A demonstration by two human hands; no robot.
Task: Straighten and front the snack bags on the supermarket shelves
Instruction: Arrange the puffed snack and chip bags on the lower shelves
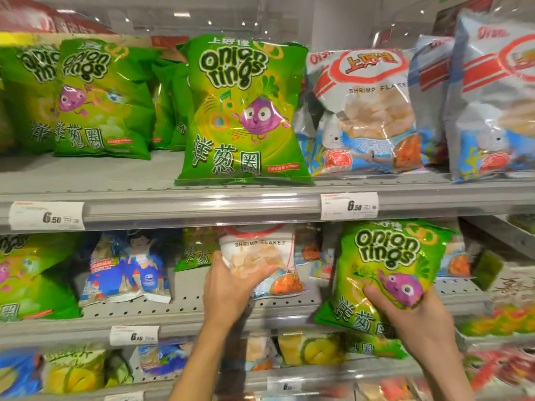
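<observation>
A white price tag (348,206) reading 6.50 sits on the grey rail (202,208) above the grips. A second 6.50 tag (46,215) is on the same rail, far to their left. A third tag (134,335), blurred, clips to the perforated shelf's (185,309) front edge, just left of the forearms. Ceiling lights (181,14) glare off the clear panel above.

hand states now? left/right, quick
Left hand: gripping the shrimp flakes bag on the middle shelf.
Right hand: gripping the onion rings bag by its lower part.
</observation>
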